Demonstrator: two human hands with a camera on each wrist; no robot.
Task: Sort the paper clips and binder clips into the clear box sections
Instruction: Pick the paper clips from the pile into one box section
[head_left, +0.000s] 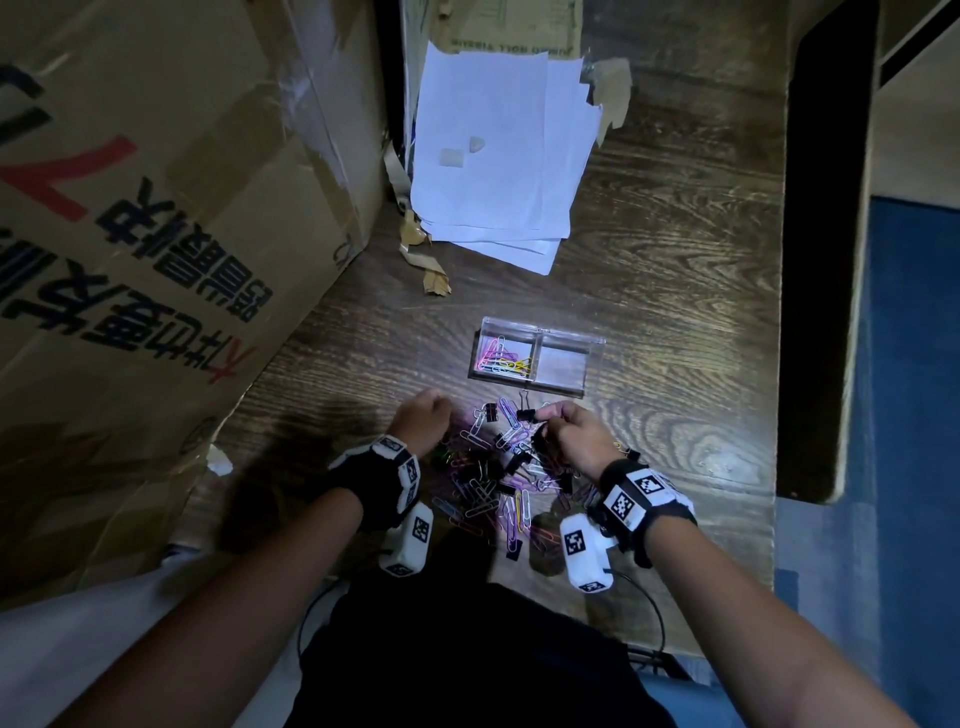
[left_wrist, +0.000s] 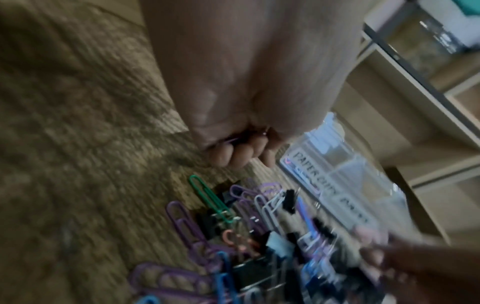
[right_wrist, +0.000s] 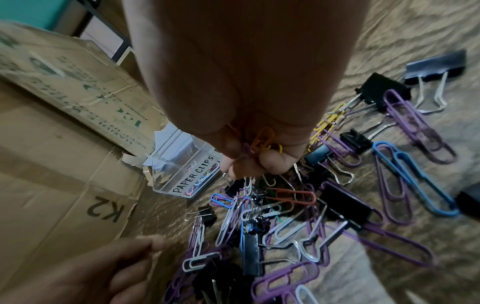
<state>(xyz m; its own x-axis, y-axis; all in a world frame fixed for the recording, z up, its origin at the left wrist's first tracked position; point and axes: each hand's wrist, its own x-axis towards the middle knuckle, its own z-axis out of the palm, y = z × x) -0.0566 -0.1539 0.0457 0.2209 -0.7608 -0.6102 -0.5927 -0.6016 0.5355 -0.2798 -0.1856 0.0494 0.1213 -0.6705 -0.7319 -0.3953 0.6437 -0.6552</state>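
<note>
A mixed pile of coloured paper clips (head_left: 498, 483) and black binder clips (head_left: 525, 415) lies on the dark wooden table (head_left: 675, 322) between my hands. My left hand (head_left: 423, 423) hovers at the pile's left edge, its fingers curled round purple paper clips (left_wrist: 233, 140). My right hand (head_left: 569, 428) is at the pile's right side, gripping a bunch of orange, yellow and purple paper clips (right_wrist: 259, 142). The clear box (head_left: 535, 358) stands just beyond the pile. Its left section, labelled PAPER CLIPS (right_wrist: 193, 178), holds several coloured clips (head_left: 501, 358); its right section (head_left: 563, 364) looks empty.
A large cardboard box (head_left: 145, 260) walls off the left side. A stack of white paper sheets (head_left: 498, 156) leans at the back. Torn tape scraps (head_left: 431, 270) lie near it. The table's right edge (head_left: 779, 312) drops to a blue floor (head_left: 909, 364).
</note>
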